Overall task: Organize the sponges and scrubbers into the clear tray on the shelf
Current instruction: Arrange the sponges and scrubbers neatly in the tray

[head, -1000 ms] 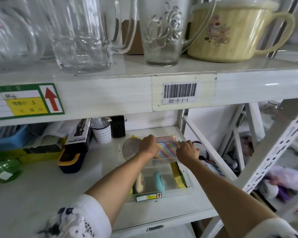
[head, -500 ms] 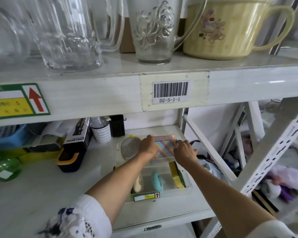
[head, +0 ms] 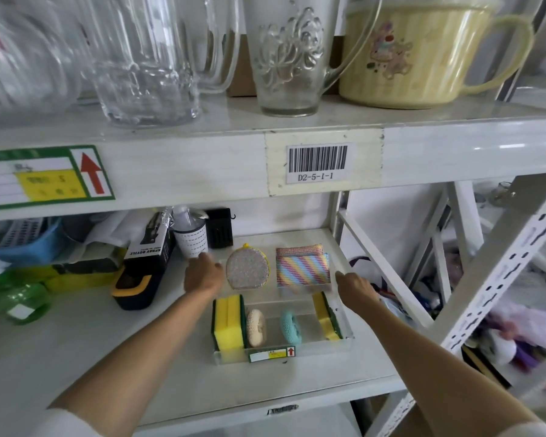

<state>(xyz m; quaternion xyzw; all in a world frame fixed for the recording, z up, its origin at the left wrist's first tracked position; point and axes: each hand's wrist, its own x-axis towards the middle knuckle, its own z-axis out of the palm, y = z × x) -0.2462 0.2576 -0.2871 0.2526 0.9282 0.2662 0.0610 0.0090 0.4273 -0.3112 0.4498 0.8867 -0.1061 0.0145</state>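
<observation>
The clear tray point(head: 323, 349) sits on the lower shelf. Inside, a yellow-green sponge point(head: 229, 321) stands at the front left and another yellow-green sponge point(head: 325, 320) at the front right. A beige round scrubber point(head: 256, 327) and a teal round scrubber point(head: 291, 326) stand between them. At the back are a glittery round scrubber point(head: 246, 270) and a rainbow-striped sponge point(head: 303, 269), with a pink mesh sponge point(head: 298, 250) behind it. My left hand point(head: 202, 275) grips the tray's far left wall. My right hand point(head: 355, 287) grips its right wall.
A spray-bottle box point(head: 148, 247), a white perforated cup point(head: 191, 242) and a black holder point(head: 218, 228) stand left of and behind the tray. A blue basket point(head: 22, 238) and green items point(head: 19, 298) are further left. Glass pitchers point(head: 145, 58) and a yellow mug point(head: 416, 52) fill the upper shelf.
Both hands have let go of the rainbow-striped sponge, which now stands at the tray's back right. The hands moved apart to the tray's left and right walls.
</observation>
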